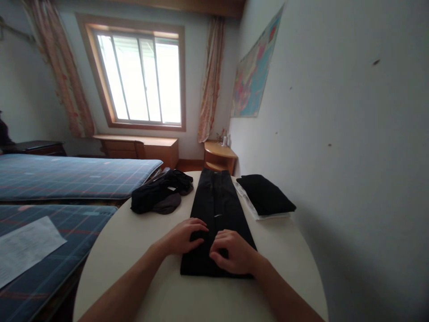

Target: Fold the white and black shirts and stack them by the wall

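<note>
Black trousers (219, 201), folded into a long strip, lie on the round cream table (117, 255) with a small white mark near their middle. My left hand (186, 235) rests at the strip's left edge, fingers apart over the cloth, holding nothing. On its right half is my right hand (233, 250), fingers curled with the thumb below them; whether it pinches any cloth cannot be made out. A crumpled dark garment (161, 192) lies to the left of the trousers. To their right sits a folded black cloth (266, 194) on white material.
Beds with blue plaid mattresses (73, 176) stand at the left, the nearer one bearing a paper sheet (30, 246). A white wall (351, 179) runs along the right. Beyond the table are a small wooden corner stand (219, 150) and a window (140, 80).
</note>
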Demonstrator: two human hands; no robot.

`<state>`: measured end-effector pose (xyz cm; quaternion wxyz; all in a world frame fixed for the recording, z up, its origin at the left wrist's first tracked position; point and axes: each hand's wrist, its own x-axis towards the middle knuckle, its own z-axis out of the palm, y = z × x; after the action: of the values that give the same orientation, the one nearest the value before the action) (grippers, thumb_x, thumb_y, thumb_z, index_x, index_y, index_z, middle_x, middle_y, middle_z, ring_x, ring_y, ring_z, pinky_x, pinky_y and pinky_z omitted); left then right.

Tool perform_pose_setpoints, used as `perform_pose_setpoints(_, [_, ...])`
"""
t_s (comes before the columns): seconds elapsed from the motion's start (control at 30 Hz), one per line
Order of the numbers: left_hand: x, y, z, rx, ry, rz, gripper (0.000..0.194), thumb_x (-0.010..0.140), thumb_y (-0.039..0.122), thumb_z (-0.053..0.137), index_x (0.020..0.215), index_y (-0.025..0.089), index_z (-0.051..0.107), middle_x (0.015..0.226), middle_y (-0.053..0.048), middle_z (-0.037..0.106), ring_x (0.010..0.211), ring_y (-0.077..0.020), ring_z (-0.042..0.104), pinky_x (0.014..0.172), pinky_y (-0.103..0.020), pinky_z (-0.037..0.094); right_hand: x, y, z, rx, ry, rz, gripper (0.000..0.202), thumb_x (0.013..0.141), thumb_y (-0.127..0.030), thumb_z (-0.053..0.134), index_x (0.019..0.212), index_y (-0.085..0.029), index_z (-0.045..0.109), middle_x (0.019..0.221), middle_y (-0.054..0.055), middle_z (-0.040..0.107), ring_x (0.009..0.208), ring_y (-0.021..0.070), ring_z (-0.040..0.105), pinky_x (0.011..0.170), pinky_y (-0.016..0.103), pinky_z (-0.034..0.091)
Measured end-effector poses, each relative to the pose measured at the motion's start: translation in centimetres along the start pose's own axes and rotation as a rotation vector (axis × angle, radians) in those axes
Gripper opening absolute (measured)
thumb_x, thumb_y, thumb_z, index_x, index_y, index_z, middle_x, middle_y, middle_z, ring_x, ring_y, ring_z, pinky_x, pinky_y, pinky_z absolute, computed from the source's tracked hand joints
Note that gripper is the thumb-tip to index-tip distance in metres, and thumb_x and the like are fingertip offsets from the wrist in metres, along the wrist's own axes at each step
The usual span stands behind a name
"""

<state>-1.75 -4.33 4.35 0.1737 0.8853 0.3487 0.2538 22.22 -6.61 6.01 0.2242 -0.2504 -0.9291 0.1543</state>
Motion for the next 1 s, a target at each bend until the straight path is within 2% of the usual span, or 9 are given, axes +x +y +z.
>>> perform_pose_setpoints(0.13, [0.2,2.4,0.7,0.059,-0.117,0.093,0.04,0.082,0.02,0.065,0.12,0.032,0.067,0.127,-0.003,0.061,0.113,-0.0219,0.058,0.102,-0.035,0.046,-1.1,3.0,-1.9,-0.023,0.186,0.31,0.018,0.091,-0.028,0.054,0.092,-0.022,0.071,0.083,0.002,0.069,0.078,0.0159,0.061,0.075,0.028,0.046])
perform_pose_setpoints(0.2, [0.3,3.2,1.1,0.104,-0.146,0.131,0.036,0.084,0.015,0.06,0.113,0.032,0.07,0.126,-0.002,0.061,0.111,-0.0207,0.059,0.101,-0.034,0.046,-1.6,4.6,-2.2,-0.003,0.196,0.376,0.019,0.09,-0.025,0.055,0.098,-0.023,0.071,0.089,0.003,0.068,0.078,0.0153,0.061,0.074,0.028,0.047])
perform_pose_setpoints(0.3, [0.4,3.6,1.3,0.14,-0.161,0.158,0.03,0.088,0.012,0.053,0.101,0.03,0.072,0.124,0.0,0.062,0.107,-0.0186,0.06,0.097,-0.031,0.047,-2.3,6.1,-2.1,0.045,0.122,0.369,0.024,0.087,-0.019,0.054,0.101,-0.024,0.073,0.099,0.003,0.066,0.078,0.0138,0.062,0.075,0.026,0.048])
perform_pose_setpoints(0.4, [0.5,3.7,1.2,0.141,-0.161,0.154,0.024,0.092,0.016,0.051,0.094,0.027,0.071,0.123,0.0,0.063,0.107,-0.0183,0.06,0.094,-0.03,0.048,-2.5,6.4,-1.8,0.057,0.071,0.34,0.025,0.085,-0.017,0.056,0.099,-0.024,0.075,0.106,0.004,0.064,0.09,0.0152,0.063,0.084,0.028,0.049])
perform_pose_setpoints(0.63, [0.9,4.3,1.5,0.031,-0.079,0.143,0.024,0.098,0.022,0.043,0.105,0.027,0.066,0.122,-0.003,0.063,0.109,-0.0182,0.058,0.097,-0.031,0.047,-2.3,5.8,-2.0,-0.004,0.041,0.318,0.019,0.085,-0.016,0.06,0.092,-0.024,0.076,0.116,0.005,0.06,0.1,0.0176,0.063,0.094,0.032,0.048])
perform_pose_setpoints(0.8, [0.7,3.9,2.7,0.023,-0.118,0.155,0.017,0.093,0.021,0.053,0.1,0.026,0.067,0.134,-0.004,0.057,0.125,-0.023,0.05,0.106,-0.038,0.042,-2.4,5.9,-2.1,-0.025,0.022,0.298,0.017,0.087,-0.017,0.059,0.093,-0.023,0.073,0.121,0.005,0.058,0.107,0.0183,0.061,0.098,0.033,0.046])
perform_pose_setpoints(0.93, [0.6,3.5,2.6,0.01,-0.157,0.139,0.03,0.088,0.011,0.052,0.107,0.029,0.067,0.138,-0.002,0.053,0.126,-0.0225,0.05,0.109,-0.038,0.04,-2.5,5.6,-2.2,-0.043,-0.002,0.275,0.018,0.088,-0.016,0.057,0.098,-0.024,0.071,0.124,0.005,0.057,0.113,0.019,0.058,0.103,0.035,0.044])
perform_pose_setpoints(1.0, [0.6,3.5,2.4,0.012,-0.166,0.14,0.029,0.088,0.011,0.053,0.104,0.029,0.069,0.138,-0.002,0.053,0.126,-0.0224,0.05,0.109,-0.038,0.04,-2.5,5.4,-2.3,-0.053,-0.015,0.278,0.017,0.089,-0.017,0.058,0.097,-0.024,0.071,0.125,0.005,0.057,0.113,0.0191,0.057,0.103,0.036,0.043])
